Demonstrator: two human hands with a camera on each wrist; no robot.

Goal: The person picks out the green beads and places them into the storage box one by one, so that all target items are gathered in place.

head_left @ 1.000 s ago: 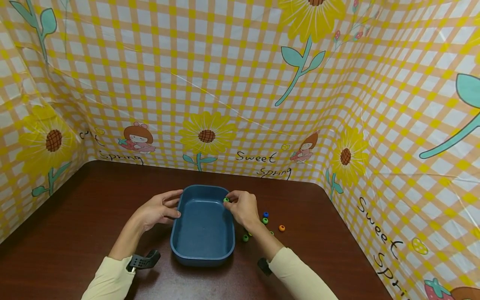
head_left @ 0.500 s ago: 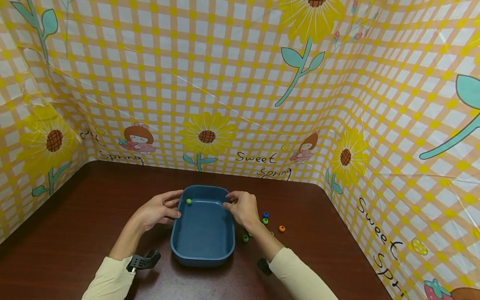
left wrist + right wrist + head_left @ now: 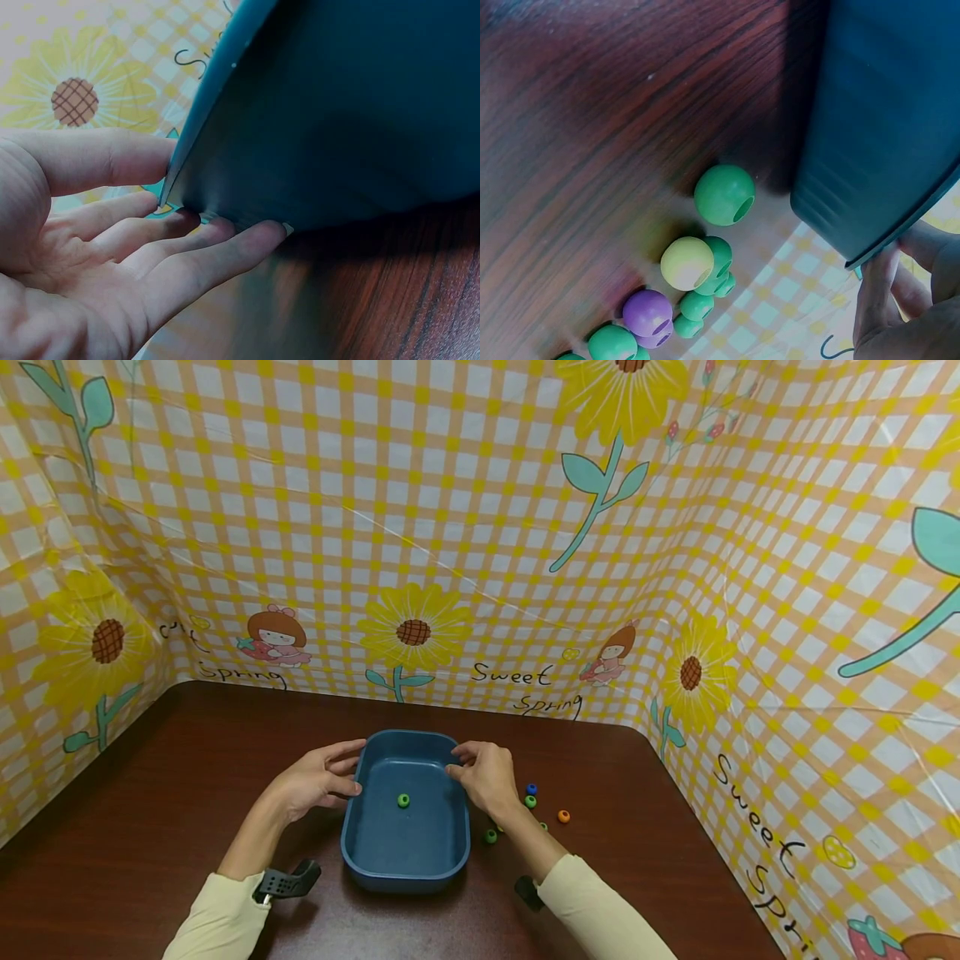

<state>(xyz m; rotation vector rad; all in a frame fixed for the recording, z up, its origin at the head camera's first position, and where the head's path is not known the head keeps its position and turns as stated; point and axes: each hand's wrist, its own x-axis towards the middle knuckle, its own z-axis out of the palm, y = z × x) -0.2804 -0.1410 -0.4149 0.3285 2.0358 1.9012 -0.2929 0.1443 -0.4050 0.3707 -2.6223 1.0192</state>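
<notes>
A bright green round bead (image 3: 403,801) with a dark hole through it lies inside a deep blue, oblong tray (image 3: 406,856) with rounded corners, near the middle of the smooth floor. There is one tray and one bead in it. The person's left hand (image 3: 318,782) touches the tray's left side, its fingers and thumb spread apart, the fingertips resting against the outer wall; the right hand (image 3: 489,777) is at the far right corner of the rim, its fingers bent, thumb and forefinger tips apart. On the table to the right, the head view shows six more beads, some partly behind the right wrist: one glossy blue bead (image 3: 532,789), one orange bead (image 3: 564,817), three green ones and a sliver of yellow. The right wrist view shows one pale yellow bead (image 3: 687,263), two purple beads (image 3: 647,313) and a cluster of green ones that overlap too much to count surely. The table (image 3: 187,760) is dark reddish brown with streaked wood grain; behind it hangs a creased, checked sheet (image 3: 480,535) printed with sunflowers.
</notes>
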